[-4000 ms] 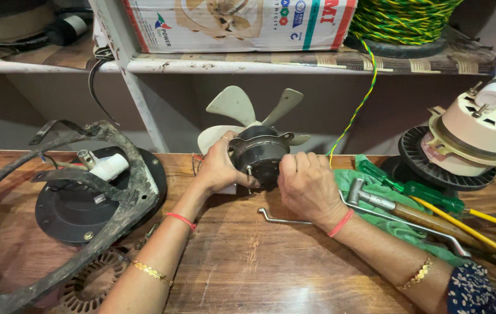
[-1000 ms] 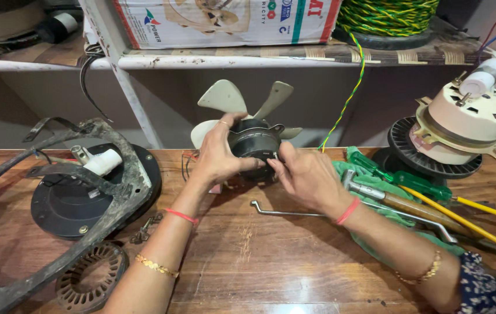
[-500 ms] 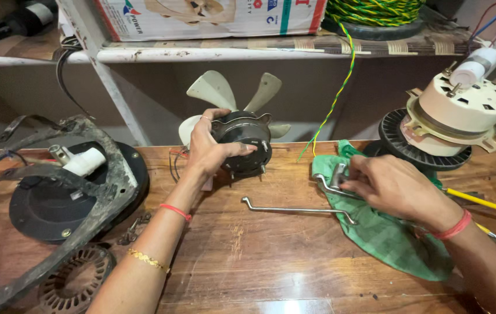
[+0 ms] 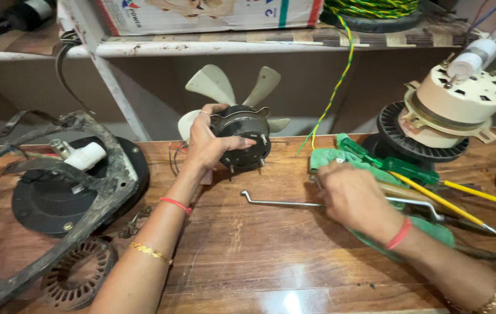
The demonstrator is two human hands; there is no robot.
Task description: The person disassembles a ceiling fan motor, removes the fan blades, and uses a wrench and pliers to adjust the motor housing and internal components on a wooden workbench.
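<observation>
My left hand (image 4: 208,141) grips the dark round fan motor (image 4: 243,138), holding it upright on the wooden workbench (image 4: 248,250). Pale cream fan blades (image 4: 213,84) stick out behind the motor. My right hand (image 4: 357,197) rests on a green cloth (image 4: 334,157) to the right, among tools; its fingers curl down over them and I cannot see whether they hold one. A bent metal rod (image 4: 277,203) lies on the bench between the two hands. Green-handled screwdrivers (image 4: 402,168) and a yellow-handled tool (image 4: 434,200) lie just beyond my right hand.
A black fan housing with a bent wire guard (image 4: 56,180) fills the left side, with a stator ring (image 4: 76,273) near the front edge. Another motor on a black ribbed base (image 4: 445,116) stands at the back right. A shelf (image 4: 259,43) with a box and a wire coil hangs above.
My right hand has left the motor and moved right onto the green cloth and tools. My left hand stays on the motor. The view has shifted slightly.
</observation>
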